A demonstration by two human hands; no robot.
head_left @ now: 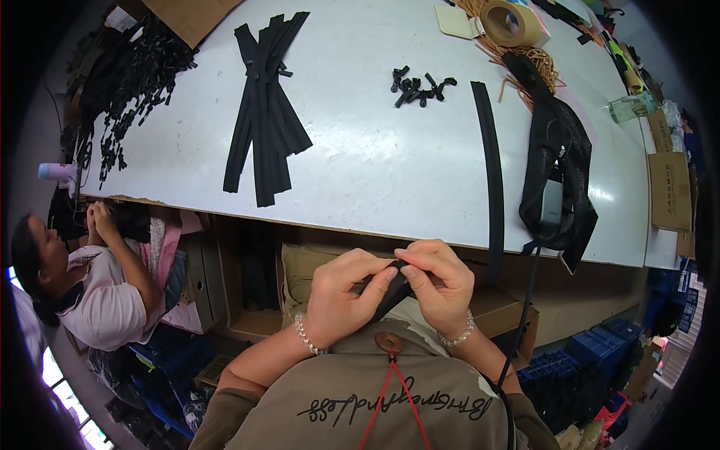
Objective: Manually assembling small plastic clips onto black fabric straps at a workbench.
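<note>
In front of my chest, just off the table's near edge, both hands pinch one end of a black zipper strip (388, 301). My left hand (339, 291) is closed on it, thumb and fingertips pressed together. Close beside it, my right hand (438, 286) grips the same end, with its thumb against the tip. The fingers hide most of that end, and I cannot make out whether a small part is there too. The rest of the strip hangs down toward my shirt.
On the white table (360, 172) lie crossed black strips (264, 120), small black zipper sliders (420, 88), a single strip (489, 165) and a black mesh bag (555, 150). A tape roll (510, 24) sits far right. Another person (105, 285) works at left.
</note>
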